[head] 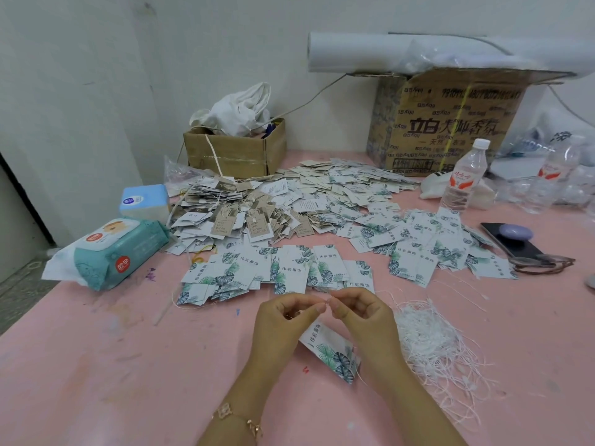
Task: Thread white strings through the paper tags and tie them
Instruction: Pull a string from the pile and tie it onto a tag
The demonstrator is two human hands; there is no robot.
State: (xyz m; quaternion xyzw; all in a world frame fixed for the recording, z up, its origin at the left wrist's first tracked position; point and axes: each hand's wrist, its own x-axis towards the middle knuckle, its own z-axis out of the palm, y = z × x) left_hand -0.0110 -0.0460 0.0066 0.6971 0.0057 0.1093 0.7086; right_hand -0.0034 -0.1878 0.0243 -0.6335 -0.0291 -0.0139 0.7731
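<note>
My left hand (286, 320) and my right hand (360, 313) meet fingertip to fingertip above the pink table, pinching a thin white string between them. Below them hangs a small stack of leaf-printed paper tags (331, 352), on that string as far as I can tell. A tangle of loose white strings (431, 342) lies just right of my right hand. A row of leaf-printed tags (283, 272) lies just beyond my hands. Further back is a big heap of tags (289, 204), some with strings on them.
At the left lie a wet-wipes pack (109, 252) and a blue tissue box (145, 197). Two cardboard boxes (235, 149) (444, 123) stand at the back. Water bottles (463, 175), a phone (512, 239) and glasses (541, 262) sit at the right.
</note>
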